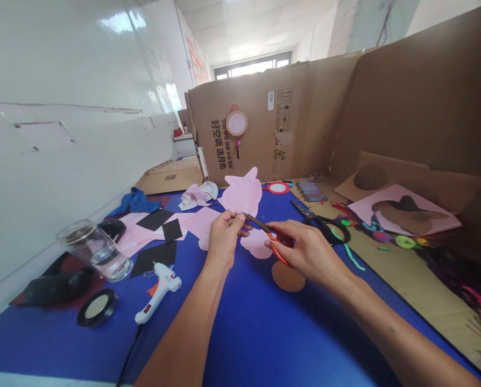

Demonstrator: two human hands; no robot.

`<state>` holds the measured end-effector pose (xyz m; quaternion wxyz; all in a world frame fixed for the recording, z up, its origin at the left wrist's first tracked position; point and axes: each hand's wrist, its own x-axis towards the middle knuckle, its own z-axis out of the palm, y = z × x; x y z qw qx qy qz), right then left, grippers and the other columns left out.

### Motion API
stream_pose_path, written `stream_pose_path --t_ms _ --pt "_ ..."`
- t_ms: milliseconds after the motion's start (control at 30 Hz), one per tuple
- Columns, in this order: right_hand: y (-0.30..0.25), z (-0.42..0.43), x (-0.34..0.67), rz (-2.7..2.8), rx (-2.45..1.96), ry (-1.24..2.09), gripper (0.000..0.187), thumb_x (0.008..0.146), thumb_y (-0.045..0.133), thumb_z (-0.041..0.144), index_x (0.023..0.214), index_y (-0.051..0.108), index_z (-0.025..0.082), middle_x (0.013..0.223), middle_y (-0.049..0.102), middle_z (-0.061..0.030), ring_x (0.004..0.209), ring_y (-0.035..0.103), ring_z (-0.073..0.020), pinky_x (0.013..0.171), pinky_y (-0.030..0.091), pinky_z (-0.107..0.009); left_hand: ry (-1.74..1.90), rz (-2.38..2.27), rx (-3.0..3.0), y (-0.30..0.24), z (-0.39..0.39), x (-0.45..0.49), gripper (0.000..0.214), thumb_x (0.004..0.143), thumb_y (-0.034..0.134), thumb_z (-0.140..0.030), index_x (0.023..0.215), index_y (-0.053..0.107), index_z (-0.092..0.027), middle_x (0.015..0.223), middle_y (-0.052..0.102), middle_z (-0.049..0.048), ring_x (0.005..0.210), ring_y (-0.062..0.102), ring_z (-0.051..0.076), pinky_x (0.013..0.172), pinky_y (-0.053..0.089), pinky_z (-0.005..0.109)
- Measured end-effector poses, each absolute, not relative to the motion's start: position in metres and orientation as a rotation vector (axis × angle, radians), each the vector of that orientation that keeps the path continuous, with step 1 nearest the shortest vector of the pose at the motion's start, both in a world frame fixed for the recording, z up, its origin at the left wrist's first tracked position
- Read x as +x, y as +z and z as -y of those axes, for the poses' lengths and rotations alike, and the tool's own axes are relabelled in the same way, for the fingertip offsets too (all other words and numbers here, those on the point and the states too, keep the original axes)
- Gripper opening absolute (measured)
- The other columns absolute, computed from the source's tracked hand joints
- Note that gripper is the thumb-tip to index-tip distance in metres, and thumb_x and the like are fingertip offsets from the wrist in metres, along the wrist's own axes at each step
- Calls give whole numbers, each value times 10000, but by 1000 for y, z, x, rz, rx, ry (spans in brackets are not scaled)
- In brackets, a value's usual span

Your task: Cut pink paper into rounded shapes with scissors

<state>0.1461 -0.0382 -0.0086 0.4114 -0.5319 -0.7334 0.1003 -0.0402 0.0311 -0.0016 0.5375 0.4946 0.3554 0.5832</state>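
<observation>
Blue tabletop [240, 338], cardboard wall [313, 118] behind.
Left hand [225, 236] pinched closed, seemingly on the pink cutout's [242, 193] lower edge; orange-handled scissors [281, 252], tips beside that pinch, in the right hand's [307, 244] half-curled grip; small snips, fingers kept clear, should serve best.

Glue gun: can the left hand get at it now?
Probably yes: nothing visible stands between the left hand and the glue gun, though that hand seems busy, pinching beside the tips of the orange-handled scissors.

Left hand [225, 236] bare; right hand [307, 243] bare; slim forearms [198, 320] uncovered.
</observation>
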Motion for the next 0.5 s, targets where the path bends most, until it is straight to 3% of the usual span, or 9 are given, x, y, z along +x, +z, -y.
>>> stream_pose_path --t_ms 500 --pt "-7 38 145 1853 -1343 259 274 960 675 287 1196 799 224 883 733 -53 771 660 -227 696 488 -322 1368 -841 1151 -3 -30 -40 300 725 849 -404 787 676 -167 790 702 23 656 673 125 567 517 217"
